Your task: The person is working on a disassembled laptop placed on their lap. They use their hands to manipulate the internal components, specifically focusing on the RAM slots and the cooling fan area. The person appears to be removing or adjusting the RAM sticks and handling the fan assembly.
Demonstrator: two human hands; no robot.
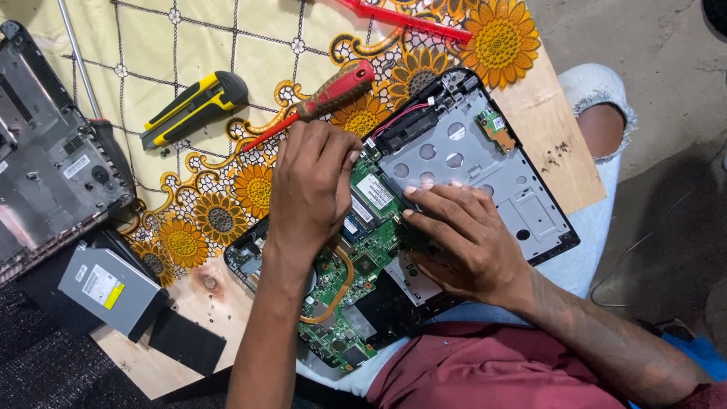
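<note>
your left hand (314, 182) is curled over the green motherboard (356, 265) of the opened laptop (485, 174), fingertips bunched and pressing down near the memory module with its white rectangular label (374, 191); you can't tell whether anything small is pinched under them. your right hand (462, 238) lies flat and released, fingers spread on the board's edge and the grey metal chassis. the laptop sits on a wooden board across your lap. just above your left hand, a red-handled screwdriver (333, 95) rests on the sunflower cloth (227, 45). further left of the laptop lies a yellow-and-black utility knife (195, 106). lower left of the laptop sits a grey optical drive (110, 288) bearing a white label with a yellow strip, and beyond it a detached grey laptop cover (49, 151) with small white stickers.
</note>
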